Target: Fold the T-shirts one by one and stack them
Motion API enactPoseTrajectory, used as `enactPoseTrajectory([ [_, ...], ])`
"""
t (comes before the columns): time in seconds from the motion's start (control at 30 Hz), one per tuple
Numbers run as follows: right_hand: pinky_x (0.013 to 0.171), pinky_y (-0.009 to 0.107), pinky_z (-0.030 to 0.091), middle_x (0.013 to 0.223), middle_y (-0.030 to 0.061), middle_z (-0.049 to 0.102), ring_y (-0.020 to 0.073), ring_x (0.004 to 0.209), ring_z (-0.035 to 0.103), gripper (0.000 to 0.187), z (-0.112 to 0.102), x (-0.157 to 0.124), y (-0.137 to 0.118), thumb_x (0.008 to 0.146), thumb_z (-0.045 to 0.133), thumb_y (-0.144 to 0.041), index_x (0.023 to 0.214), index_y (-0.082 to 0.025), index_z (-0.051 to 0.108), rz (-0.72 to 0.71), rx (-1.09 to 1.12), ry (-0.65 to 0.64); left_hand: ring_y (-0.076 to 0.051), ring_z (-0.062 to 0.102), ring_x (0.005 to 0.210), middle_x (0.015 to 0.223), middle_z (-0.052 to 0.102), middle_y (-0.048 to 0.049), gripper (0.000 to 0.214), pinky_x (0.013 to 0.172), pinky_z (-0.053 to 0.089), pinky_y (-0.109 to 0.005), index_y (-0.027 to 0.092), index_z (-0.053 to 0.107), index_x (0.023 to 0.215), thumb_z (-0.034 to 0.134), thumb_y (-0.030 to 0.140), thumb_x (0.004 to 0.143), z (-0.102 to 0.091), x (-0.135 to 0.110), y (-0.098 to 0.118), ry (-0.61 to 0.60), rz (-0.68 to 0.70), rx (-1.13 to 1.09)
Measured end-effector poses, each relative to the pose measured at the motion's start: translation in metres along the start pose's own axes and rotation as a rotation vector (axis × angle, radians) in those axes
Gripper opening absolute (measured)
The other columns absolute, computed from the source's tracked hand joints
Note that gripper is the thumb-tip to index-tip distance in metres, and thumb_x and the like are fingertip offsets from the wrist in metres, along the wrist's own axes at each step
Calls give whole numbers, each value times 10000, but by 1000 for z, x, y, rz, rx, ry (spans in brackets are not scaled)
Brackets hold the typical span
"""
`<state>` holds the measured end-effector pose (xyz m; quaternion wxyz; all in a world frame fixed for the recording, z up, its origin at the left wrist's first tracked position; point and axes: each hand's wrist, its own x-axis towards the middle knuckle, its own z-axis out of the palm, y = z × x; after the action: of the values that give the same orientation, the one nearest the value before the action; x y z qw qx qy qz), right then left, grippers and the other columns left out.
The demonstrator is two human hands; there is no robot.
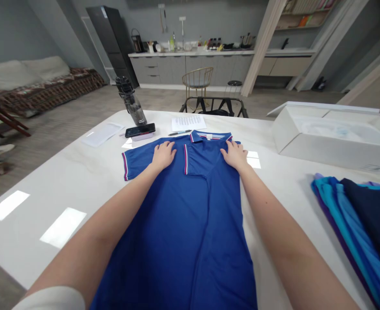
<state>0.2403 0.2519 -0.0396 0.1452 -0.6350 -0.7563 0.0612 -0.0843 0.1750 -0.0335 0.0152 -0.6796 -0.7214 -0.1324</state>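
Observation:
A blue polo shirt [177,206] lies spread on the white table, its striped collar at the far end. Its right side is folded inward, so one sleeve with a red and white trimmed cuff rests across the body. The other sleeve stretches out to the left. My left hand [164,155] lies flat on the shirt near that left shoulder, fingers spread. My right hand [235,154] rests with fingers apart on the folded edge at the right shoulder, beside the collar. Neither hand grasps the fabric visibly.
Folded clothes [357,224] are piled at the right, below an open white box [332,142]. Beyond the shirt lie a pen [180,133], a printed sheet [189,123], a phone [140,130] and a water bottle [133,105]. A chair stands behind the table [63,181].

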Motion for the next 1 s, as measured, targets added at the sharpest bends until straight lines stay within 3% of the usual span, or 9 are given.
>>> enactPoseTrajectory([
  [0.13, 1063, 675, 346, 1599, 199, 421, 413, 1394, 390, 606, 9, -6, -9, 1041, 314, -492, 1541, -178, 455, 9, -45, 54, -340, 378, 1491, 1609, 422, -182, 591, 1207, 256, -624, 189, 433, 1542, 340, 492, 1043, -13, -14, -61, -83, -165, 55],
  [0.27, 1065, 650, 346, 1585, 187, 446, 395, 1383, 401, 610, 12, -7, -8, 1039, 307, -510, 1532, -188, 467, 9, -61, 85, -339, 439, 1448, 1566, 478, -193, 572, 1200, 280, -600, 166, 432, 1535, 311, 434, 1044, -22, -20, -106, -67, -284, 52],
  [0.47, 1022, 591, 382, 1478, 204, 538, 383, 1301, 473, 557, 11, -9, -11, 1021, 374, -499, 1456, -193, 539, 5, -78, 178, -378, 496, 1360, 1482, 546, -216, 484, 1156, 264, -680, 166, 529, 1441, 338, 311, 1021, -31, -27, -137, 16, -450, 76],
  [0.57, 986, 538, 392, 1325, 194, 626, 358, 1208, 535, 453, 7, -11, -13, 1010, 402, -439, 1313, -193, 632, -45, -86, 262, -391, 520, 1304, 1414, 578, -226, 432, 1096, 355, -634, 155, 612, 1340, 403, 310, 996, -37, -31, -146, 18, -519, 81],
  [0.67, 934, 478, 409, 1124, 157, 698, 321, 1075, 597, 352, 2, -10, -20, 994, 424, -372, 1155, -191, 680, -78, -67, 264, -399, 510, 1289, 1391, 579, -217, 394, 1045, 394, -608, 179, 647, 1282, 465, 351, 978, -43, -34, -154, 8, -577, 56],
  [0.8, 815, 381, 446, 935, 91, 724, 269, 911, 646, 261, 0, -6, -66, 970, 493, -341, 1068, -206, 693, -164, 39, 198, -412, 512, 1287, 1365, 596, -213, 398, 1045, 372, -614, 197, 640, 1253, 528, 436, 956, -51, -37, -163, -5, -655, -12],
  [0.9, 761, 326, 465, 905, 47, 726, 219, 842, 656, 188, 8, 1, -130, 954, 557, -318, 1017, -230, 710, -295, 180, 48, -413, 542, 1277, 1324, 640, -210, 401, 1060, 353, -615, 193, 652, 1182, 546, 496, 942, -57, -36, -170, -52, -711, -80],
  [1.0, 818, 322, 493, 948, 35, 729, 208, 878, 664, 204, 27, 15, -196, 930, 620, -276, 1112, -238, 704, -366, 247, -100, -400, 584, 1255, 1281, 683, -193, 372, 1078, 347, -609, 201, 672, 1095, 585, 517, 919, -63, -33, -179, -137, -758, -139],
])
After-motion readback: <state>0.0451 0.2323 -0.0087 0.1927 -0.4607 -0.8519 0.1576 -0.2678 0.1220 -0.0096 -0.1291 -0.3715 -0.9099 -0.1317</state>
